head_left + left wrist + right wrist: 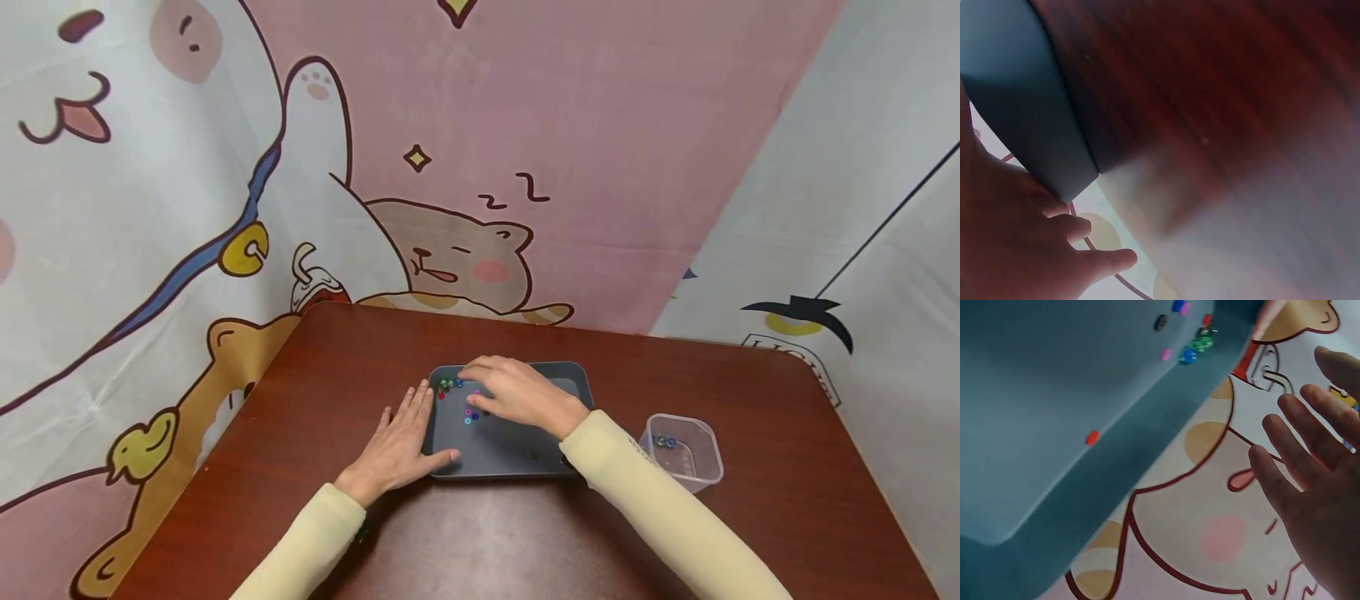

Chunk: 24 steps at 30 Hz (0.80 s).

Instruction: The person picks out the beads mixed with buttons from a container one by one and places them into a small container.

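- Cloth backdrop (150,208), cartoon print, up behind and left of the left hand; continues behind both hands.
- Worktop (262,450), reddish-brown wood, under and around the hands.
- Left sleeve (307,542), pale yellow, just behind the left hand.
- Left hand (401,446): fingers spread wide, laid along the tray's left side, thumb out over its near-left corner. Touches the tray, grasps nothing.
- Tray (487,454), dark grey, rectangular, right of the left hand and beneath the right hand. Lies flat.
- Corner cluster (447,384) of small green, blue and red pieces, in the tray's far-left corner, between left fingertips and right fingertips.
- Loose pieces (470,415), pink, blue and cyan, on the tray floor just below the right thumb.
- Right hand (521,396): over the tray, fingers fairly straight and apart, thumb clear of them. Nothing seen held.
- Dark pieces (532,456), tiny, tray floor, nearer the person than the right hand. Exact type too small to tell.
- Right sleeve (667,517), pale yellow, trailing from the right hand.
- Clear container (703,468), plastic, right of the right hand, beside its sleeve.
- Blue-green pieces (664,442) inside that container.
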Each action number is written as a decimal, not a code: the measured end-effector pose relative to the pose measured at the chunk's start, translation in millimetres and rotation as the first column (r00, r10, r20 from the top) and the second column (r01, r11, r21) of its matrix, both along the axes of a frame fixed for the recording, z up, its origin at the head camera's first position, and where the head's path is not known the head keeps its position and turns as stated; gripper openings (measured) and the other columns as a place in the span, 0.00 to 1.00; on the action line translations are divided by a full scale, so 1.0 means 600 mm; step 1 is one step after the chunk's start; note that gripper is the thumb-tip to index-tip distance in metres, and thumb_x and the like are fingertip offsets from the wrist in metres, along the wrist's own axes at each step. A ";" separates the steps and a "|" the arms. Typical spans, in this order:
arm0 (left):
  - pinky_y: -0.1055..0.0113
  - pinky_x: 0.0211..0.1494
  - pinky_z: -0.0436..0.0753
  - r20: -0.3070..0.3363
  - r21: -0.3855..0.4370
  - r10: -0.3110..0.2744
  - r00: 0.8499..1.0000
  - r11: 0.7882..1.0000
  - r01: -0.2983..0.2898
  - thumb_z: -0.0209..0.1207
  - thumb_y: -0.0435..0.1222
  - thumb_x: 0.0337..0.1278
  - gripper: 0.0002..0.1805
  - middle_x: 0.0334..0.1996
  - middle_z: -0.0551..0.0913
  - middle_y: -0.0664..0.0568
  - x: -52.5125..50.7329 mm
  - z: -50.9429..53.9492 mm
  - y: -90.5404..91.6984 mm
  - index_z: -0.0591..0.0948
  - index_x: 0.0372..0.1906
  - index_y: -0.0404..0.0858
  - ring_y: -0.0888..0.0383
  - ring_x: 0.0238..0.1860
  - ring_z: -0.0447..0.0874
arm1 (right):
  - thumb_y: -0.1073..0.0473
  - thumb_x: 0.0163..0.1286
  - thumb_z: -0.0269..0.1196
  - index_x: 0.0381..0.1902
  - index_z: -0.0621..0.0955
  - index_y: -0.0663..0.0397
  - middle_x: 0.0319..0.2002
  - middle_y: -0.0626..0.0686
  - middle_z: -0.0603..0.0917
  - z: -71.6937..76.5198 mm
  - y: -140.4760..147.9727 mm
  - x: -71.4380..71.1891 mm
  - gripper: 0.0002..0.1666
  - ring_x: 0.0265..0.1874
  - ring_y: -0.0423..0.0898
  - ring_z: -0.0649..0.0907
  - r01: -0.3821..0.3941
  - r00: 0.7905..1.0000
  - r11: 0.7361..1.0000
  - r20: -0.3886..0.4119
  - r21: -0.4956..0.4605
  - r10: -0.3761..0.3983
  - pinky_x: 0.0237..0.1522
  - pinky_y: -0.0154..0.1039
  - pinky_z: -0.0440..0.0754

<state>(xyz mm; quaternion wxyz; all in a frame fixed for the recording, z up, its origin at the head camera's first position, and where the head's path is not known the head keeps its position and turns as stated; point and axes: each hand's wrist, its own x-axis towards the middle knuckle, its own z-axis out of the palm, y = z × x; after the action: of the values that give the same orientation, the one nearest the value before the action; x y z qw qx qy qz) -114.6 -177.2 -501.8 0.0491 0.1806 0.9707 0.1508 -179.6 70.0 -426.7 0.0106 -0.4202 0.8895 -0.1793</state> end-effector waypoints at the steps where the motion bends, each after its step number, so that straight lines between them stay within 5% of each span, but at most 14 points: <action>1: 0.31 0.75 0.56 0.002 0.000 0.000 1.000 1.000 0.000 0.56 0.73 0.59 0.64 0.84 0.45 0.42 0.000 0.000 0.000 0.50 0.83 0.32 0.42 0.83 0.45 | 0.52 0.76 0.66 0.67 0.81 0.56 0.63 0.54 0.82 -0.005 -0.004 -0.005 0.26 0.64 0.50 0.80 -0.007 1.000 1.000 0.012 0.009 0.007 0.65 0.48 0.77; 14: 0.33 0.75 0.57 0.004 0.007 0.002 1.000 1.000 -0.002 0.59 0.71 0.59 0.63 0.84 0.46 0.43 -0.001 0.002 0.000 0.50 0.83 0.32 0.45 0.83 0.46 | 0.58 0.75 0.67 0.66 0.82 0.58 0.65 0.55 0.82 -0.058 -0.041 -0.046 0.24 0.64 0.51 0.81 -0.010 0.988 1.000 0.152 0.011 0.008 0.65 0.48 0.78; 24: 0.33 0.76 0.57 0.000 -0.008 0.002 1.000 1.000 -0.002 0.58 0.71 0.60 0.63 0.83 0.47 0.43 -0.002 0.000 0.001 0.50 0.83 0.32 0.45 0.83 0.46 | 0.56 0.76 0.65 0.68 0.80 0.56 0.65 0.54 0.82 -0.087 -0.056 -0.059 0.25 0.64 0.49 0.81 0.034 0.984 0.998 0.175 0.051 -0.042 0.65 0.47 0.77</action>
<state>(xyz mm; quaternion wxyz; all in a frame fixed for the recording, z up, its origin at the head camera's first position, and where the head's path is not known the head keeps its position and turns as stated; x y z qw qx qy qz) -115.8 -176.9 -501.7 0.0495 0.1796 0.9714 0.1470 -215.3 36.6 -479.0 0.0959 -0.3853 0.8969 -0.1944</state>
